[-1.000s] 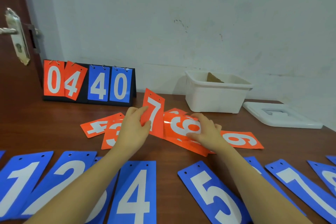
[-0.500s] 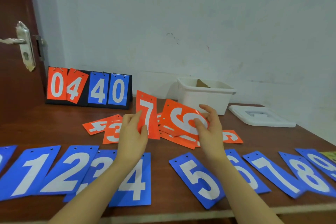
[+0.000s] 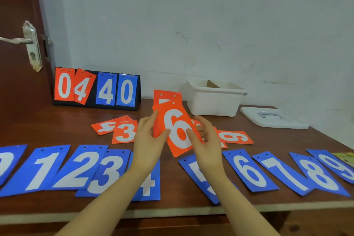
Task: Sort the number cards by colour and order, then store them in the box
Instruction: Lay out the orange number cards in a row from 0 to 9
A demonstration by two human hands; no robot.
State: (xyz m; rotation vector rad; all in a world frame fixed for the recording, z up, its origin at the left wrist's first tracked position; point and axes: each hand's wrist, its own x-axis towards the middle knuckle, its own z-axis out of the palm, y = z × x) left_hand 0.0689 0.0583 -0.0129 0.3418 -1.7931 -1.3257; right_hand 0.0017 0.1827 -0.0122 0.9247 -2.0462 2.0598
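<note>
My left hand (image 3: 148, 140) and my right hand (image 3: 207, 140) hold a small fan of orange number cards above the table. The orange 6 card (image 3: 177, 130) is in front, the orange 7 card (image 3: 166, 97) sticks up behind it. Orange cards 3 (image 3: 124, 132), 4 (image 3: 107, 125) and another orange card (image 3: 234, 137) lie flat on the table. A row of blue number cards (image 3: 76, 168) from 0 to 9 runs along the near edge. The open white box (image 3: 215, 99) stands at the back right.
The white box lid (image 3: 273, 120) lies right of the box. A flip scoreboard (image 3: 95, 89) showing 04 and 40 stands at the back left. A brown door with a metal handle (image 3: 31, 44) is at the far left. The table edge (image 3: 172, 211) runs close to me.
My right hand brought the orange 6 card over in front of the orange 7 card held by my left hand. Both hands now hold the cards together, upright.
</note>
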